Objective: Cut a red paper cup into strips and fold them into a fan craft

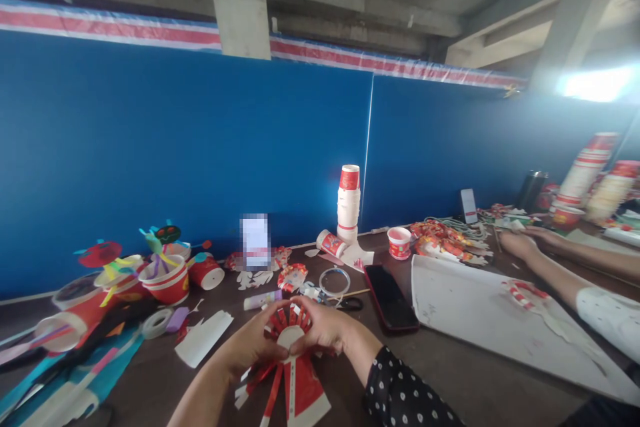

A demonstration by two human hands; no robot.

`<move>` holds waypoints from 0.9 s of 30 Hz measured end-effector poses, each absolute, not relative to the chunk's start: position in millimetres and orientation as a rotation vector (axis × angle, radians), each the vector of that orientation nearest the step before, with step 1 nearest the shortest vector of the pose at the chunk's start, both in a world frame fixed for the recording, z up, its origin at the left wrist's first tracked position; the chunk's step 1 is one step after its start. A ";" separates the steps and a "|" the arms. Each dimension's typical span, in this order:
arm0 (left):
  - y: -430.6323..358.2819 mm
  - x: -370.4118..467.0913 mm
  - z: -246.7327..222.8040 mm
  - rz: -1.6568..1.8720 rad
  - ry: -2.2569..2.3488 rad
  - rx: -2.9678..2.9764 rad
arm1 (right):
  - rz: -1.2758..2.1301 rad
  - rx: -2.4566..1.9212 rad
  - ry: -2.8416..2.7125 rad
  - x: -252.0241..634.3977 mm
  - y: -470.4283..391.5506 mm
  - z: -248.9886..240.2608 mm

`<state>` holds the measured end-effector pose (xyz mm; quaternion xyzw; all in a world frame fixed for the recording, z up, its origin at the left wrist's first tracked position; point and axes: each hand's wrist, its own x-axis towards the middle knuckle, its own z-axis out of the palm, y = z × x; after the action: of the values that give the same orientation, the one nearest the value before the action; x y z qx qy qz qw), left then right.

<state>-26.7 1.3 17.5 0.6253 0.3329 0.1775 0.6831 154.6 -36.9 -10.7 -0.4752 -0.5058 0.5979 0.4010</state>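
Observation:
Near the front of the dark table, my left hand (257, 340) and my right hand (320, 327) close round a red and white paper cup (291, 337). Its side is cut into strips that fan outward, and its round white base faces me. Both thumbs press at the lower edge of that base. One wide red panel (305, 390) and a narrow strip hang down toward me. My fingertips are partly hidden behind the strips. Just beyond my hands lie a glue stick (263, 300) and scissors (350, 303).
Decorated paper cups (167, 280) and a tape roll (157, 323) are at left. A phone (390, 297) lies right of my hands, beside a white board (480, 320). A cup stack (349, 203) stands by the blue partition (175, 133). Another person's hands (520, 243) work at far right.

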 end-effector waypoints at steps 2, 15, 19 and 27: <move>2.1 -26.6 17.2 0.405 0.718 1.413 | 1.548 -1.241 -1.236 154.4 -38.0 -7.5; 6.6 -28.7 11.6 0.453 0.685 1.372 | 1.640 -1.169 -1.131 154.1 -41.6 5.6; 3.2 -28.9 15.7 0.442 0.674 1.366 | 1.632 -1.147 -1.113 153.0 -40.9 6.4; -1.1 -26.7 20.1 0.424 0.611 1.337 | 1.679 -1.094 -1.094 152.1 -38.3 1.8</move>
<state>-26.7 -1.1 20.1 0.6054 0.2765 0.1918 0.7213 152.1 -38.3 1.8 -0.4358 -0.4358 0.6687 0.4159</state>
